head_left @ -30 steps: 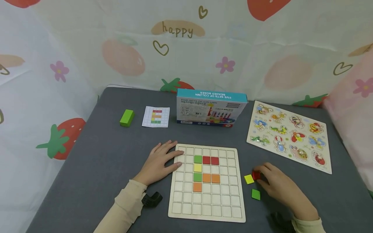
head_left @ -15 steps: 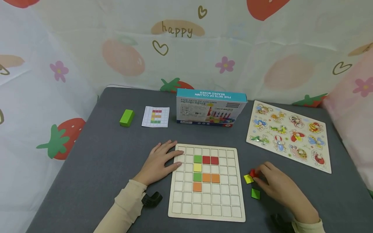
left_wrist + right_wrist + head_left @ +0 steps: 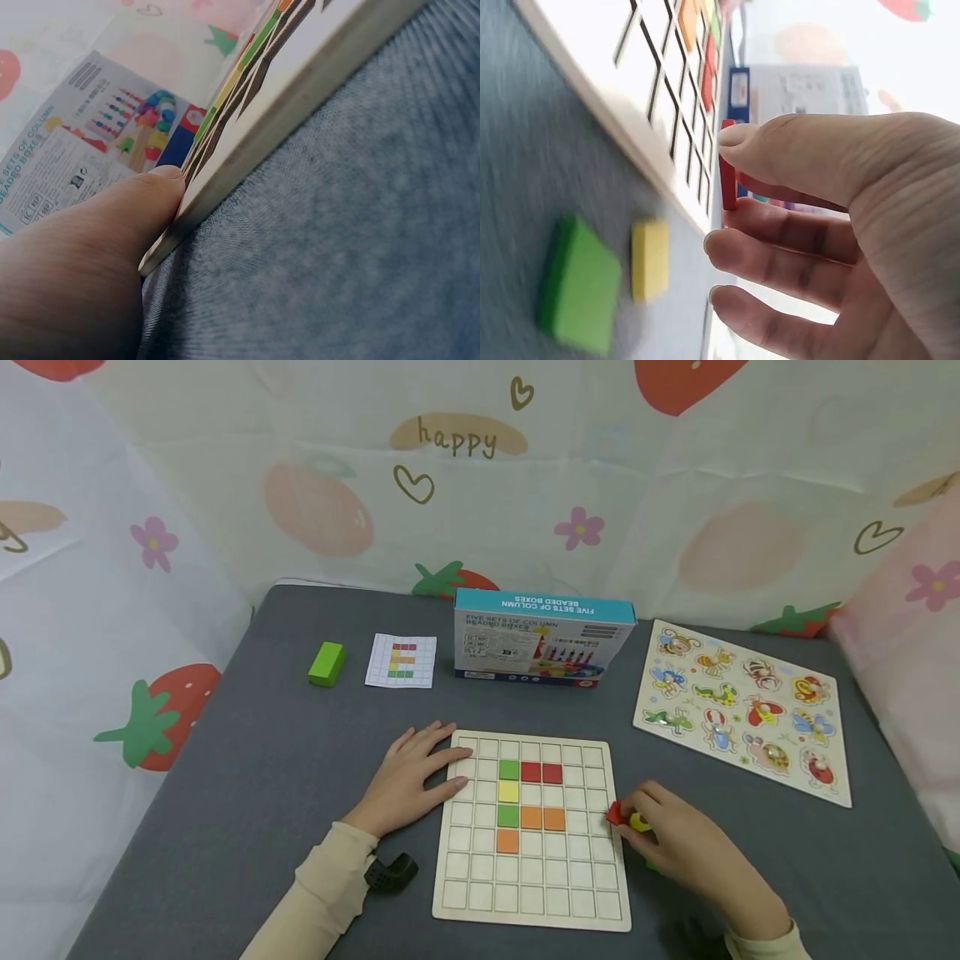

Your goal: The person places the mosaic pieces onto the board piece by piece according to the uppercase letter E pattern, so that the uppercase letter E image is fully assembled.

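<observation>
The wooden grid board [image 3: 555, 893] lies on the dark table. In its cells sit several square tiles: red, green, yellow and orange ones such as this orange tile [image 3: 507, 842]. My left hand [image 3: 405, 787] rests with spread fingers on the board's left edge. Between thumb and fingers, my right hand [image 3: 678, 839] pinches a red tile [image 3: 728, 166] at the board's right edge. Under that hand are a loose yellow tile [image 3: 651, 259] and a green tile [image 3: 583, 289], both partly hidden in the head view.
Behind the board stand a cardboard box [image 3: 536, 639] and a printed pattern card [image 3: 401, 661]. A green block [image 3: 327, 664] lies at the back left. An insect puzzle board [image 3: 742, 710] occupies the back right. Printed cloth [image 3: 300, 527] hangs behind the table.
My right hand has picked up the red tile from beside the yellow tile and carried it left to the board's edge. The left hand has stayed in place.
</observation>
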A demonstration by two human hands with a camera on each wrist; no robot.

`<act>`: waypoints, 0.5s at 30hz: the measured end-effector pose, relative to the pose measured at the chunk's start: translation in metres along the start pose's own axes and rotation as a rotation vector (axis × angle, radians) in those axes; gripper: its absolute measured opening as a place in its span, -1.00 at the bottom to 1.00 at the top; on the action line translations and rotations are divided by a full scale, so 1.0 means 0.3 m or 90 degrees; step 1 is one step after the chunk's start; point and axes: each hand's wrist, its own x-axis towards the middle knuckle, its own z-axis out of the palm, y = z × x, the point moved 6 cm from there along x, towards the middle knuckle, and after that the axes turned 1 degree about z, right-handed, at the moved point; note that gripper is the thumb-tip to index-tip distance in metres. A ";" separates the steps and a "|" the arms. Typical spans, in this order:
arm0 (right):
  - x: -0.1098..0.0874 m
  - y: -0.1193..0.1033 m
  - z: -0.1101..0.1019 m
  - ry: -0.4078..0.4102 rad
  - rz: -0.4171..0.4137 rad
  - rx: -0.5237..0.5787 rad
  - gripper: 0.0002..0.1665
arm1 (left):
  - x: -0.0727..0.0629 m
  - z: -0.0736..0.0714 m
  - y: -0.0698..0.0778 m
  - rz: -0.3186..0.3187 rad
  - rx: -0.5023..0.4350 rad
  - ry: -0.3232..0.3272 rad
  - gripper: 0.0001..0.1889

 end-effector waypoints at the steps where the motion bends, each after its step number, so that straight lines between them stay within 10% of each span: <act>1: 0.004 -0.011 0.008 0.000 -0.011 0.004 -0.75 | 0.000 0.000 0.000 0.000 0.000 0.001 -0.50; 15: 0.061 -0.183 0.101 -0.046 -0.115 0.050 -0.79 | -0.001 -0.001 0.002 -0.003 -0.001 -0.004 -0.49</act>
